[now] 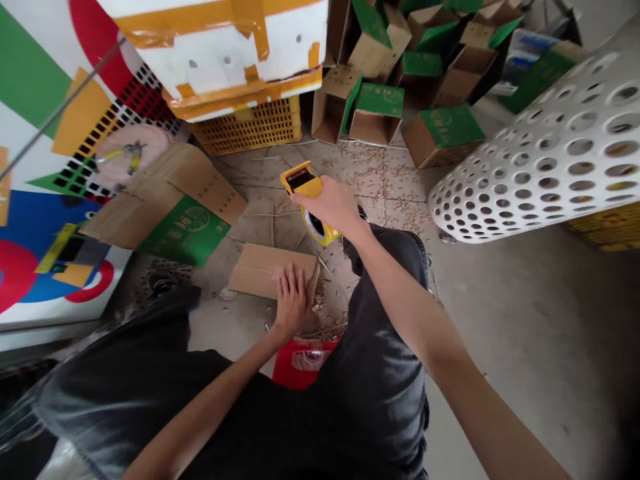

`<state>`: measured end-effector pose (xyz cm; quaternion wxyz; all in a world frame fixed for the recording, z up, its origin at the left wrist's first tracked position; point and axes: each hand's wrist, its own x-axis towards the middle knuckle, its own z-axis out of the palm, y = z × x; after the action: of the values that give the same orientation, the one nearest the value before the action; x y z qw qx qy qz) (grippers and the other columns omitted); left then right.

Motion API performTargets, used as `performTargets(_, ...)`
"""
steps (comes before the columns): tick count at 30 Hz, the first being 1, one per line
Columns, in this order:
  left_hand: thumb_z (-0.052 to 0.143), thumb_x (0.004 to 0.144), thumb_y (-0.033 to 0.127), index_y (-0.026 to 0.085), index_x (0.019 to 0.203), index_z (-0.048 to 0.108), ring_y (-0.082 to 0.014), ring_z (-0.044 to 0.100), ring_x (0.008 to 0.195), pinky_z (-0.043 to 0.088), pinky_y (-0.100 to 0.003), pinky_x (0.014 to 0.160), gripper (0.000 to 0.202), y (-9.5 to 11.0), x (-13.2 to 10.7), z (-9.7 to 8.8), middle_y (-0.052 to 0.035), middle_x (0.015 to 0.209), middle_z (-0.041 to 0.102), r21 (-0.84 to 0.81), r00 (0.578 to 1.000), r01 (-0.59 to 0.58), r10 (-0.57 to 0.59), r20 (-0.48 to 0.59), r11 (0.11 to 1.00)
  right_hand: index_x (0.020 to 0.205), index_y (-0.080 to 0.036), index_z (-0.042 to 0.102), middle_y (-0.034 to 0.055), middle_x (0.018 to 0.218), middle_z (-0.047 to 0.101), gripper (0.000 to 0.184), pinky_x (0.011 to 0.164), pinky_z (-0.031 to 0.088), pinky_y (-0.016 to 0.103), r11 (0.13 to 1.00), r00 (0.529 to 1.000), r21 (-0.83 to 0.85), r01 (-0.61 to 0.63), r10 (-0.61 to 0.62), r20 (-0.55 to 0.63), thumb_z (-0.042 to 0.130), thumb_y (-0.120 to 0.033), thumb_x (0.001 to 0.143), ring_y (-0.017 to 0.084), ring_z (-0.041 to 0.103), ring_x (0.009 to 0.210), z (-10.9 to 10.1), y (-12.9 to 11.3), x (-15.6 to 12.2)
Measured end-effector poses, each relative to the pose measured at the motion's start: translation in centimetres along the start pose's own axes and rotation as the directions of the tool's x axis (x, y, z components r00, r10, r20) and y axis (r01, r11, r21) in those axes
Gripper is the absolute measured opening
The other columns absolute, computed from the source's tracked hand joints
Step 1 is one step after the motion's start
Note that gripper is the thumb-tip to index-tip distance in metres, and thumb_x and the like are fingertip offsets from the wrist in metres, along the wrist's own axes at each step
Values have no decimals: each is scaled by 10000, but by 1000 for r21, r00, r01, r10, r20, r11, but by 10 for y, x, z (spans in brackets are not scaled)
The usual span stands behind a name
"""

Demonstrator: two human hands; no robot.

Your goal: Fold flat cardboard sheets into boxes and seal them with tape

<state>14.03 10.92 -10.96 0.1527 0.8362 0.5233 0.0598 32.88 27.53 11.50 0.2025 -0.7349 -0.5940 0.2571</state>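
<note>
A small brown cardboard box [255, 270] lies on the floor in front of me, between my legs. Flat on its right part rests my left hand [293, 297], fingers spread. My right hand [333, 203] is wrapped round a yellow tape dispenser [309, 185], held above the floor beyond the box. Below that hand shows the tape roll [320, 230] with its yellow rim. The dispenser is apart from the box.
Flattened green-and-brown cartons [185, 213] lie to the left, near pliers [133, 157] on a round pinkish lid. Several open boxes [377, 110] stand at the back. A white foam box [240, 60] sits on a yellow crate [255, 127]. A white perforated chair [540, 147] is on the right.
</note>
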Motion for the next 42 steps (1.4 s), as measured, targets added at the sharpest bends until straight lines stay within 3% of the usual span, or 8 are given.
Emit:
performTargets(6,544,948,259,135,1698,241,-353,373,1596,400,-535,1271,818,-141,28,-92,-229,1713,360,5,998,-15,15,-55,1000,1264,-137,663,189,1136,724,650,893,525,448,1000,1000,-26,15,-15,-11,672,-658,875,359,684,1092,-11,-19,-12)
performTargets(9,610,937,361,68,1623,322,-423,486,1500,454,-580,1199,800,-174,41,-127,-303,1573,498,78,987,108,-98,-127,991,1235,-136,666,190,1111,723,639,873,524,445,999,999,-48,13,-15,-38,690,-651,858,356,684,1060,-8,-18,-9)
performTargets(14,739,850,658,23,1496,445,-499,590,1351,503,-573,1098,952,-180,52,-125,-346,1395,609,166,926,308,-256,-276,937,1189,-160,678,176,1063,730,649,829,523,438,997,999,-81,19,-22,-42,699,-698,827,350,691,999,3,-13,-2)
performTargets(22,533,1047,520,216,1387,659,-362,759,1067,557,-435,904,473,-214,68,-130,-153,1182,793,-11,823,493,-471,-317,870,1189,-162,691,173,1047,745,665,803,532,438,982,998,-179,68,-65,19,691,-724,834,354,709,969,11,-13,0)
performTargets(26,326,1112,408,154,1378,665,-363,752,1094,546,-444,934,500,-220,71,-136,-197,1188,779,34,850,458,-426,-311,888,1206,-166,689,178,1052,751,686,783,530,431,976,997,-209,67,-61,39,683,-743,836,367,713,972,14,-13,1)
performTargets(32,688,916,647,78,1450,554,-453,665,1251,519,-507,1037,792,-213,69,-132,-289,1345,682,121,889,397,-348,-299,910,1230,-172,671,187,1075,749,703,788,528,434,964,996,-256,71,-52,78,662,-760,845,370,710,977,19,-13,-1)
performTargets(38,568,1019,544,183,1441,609,-397,700,1216,550,-478,996,557,-219,72,-129,-191,1371,718,27,847,452,-420,-326,892,1175,-190,685,167,1015,746,663,778,524,427,963,994,-258,78,-54,98,662,-762,841,358,710,936,21,-9,-3)
performTargets(42,464,1056,523,118,1423,596,-409,692,1214,530,-494,1007,562,-212,72,-130,-250,1331,710,71,862,419,-372,-345,905,1175,-183,692,165,993,745,668,773,522,424,957,995,-277,83,-66,72,648,-766,851,352,714,921,22,-5,-3)
